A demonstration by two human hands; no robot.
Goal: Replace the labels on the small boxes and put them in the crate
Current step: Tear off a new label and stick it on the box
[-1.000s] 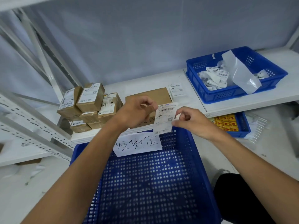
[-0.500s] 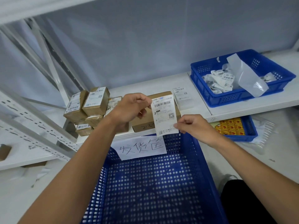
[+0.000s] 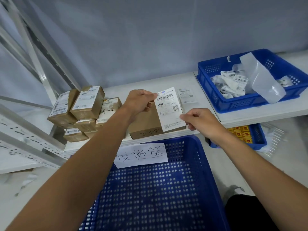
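Our left hand [image 3: 139,101] and right hand [image 3: 200,121] pinch the label [image 3: 170,110] at opposite corners. Taut, it should land flat on the box [image 3: 149,125].

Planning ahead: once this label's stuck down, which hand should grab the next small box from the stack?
Probably left. The left hand, pinching the label, sits beside the stack of small boxes; the right hand is on the far side.

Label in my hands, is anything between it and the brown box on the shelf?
Nothing visible. The left hand and right hand pinch the label over the brown box; the box top that shows is bare, the rest hidden.
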